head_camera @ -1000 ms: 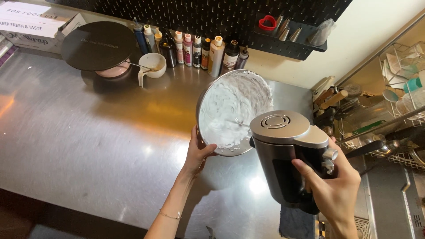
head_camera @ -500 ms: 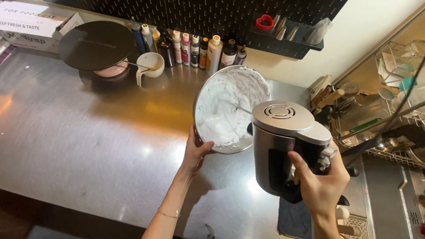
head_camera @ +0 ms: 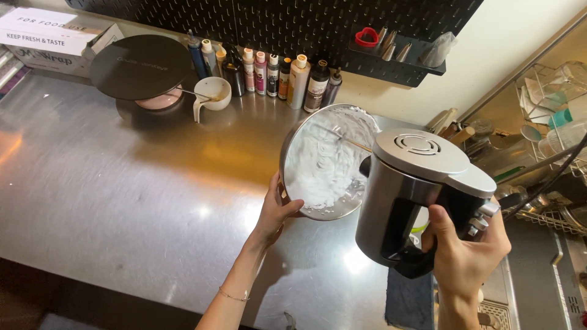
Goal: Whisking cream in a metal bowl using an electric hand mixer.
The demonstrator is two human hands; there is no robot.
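Observation:
My left hand point(head_camera: 276, 209) grips the near rim of a steel mixing bowl point(head_camera: 292, 160) and tilts it steeply toward the right. White whipped cream point(head_camera: 322, 164) coats the inside of the bowl. My right hand point(head_camera: 465, 253) holds a silver and black hand mixer point(head_camera: 411, 189) by its handle. The mixer's beaters reach into the cream and are only partly visible. Both are held just above the steel counter point(head_camera: 110, 208).
A black turntable point(head_camera: 140, 66) and a small white cup point(head_camera: 212, 93) stand at the back left. Several small bottles point(head_camera: 269, 73) line the pegboard wall. A cardboard box point(head_camera: 52, 38) is at far left. A dish rack point(head_camera: 556, 116) and sink area are on the right.
The bowl has tipped further toward the mixer. The mixer has shifted slightly to the right and closer to the bowl, and its beaters now sit deeper in the cream.

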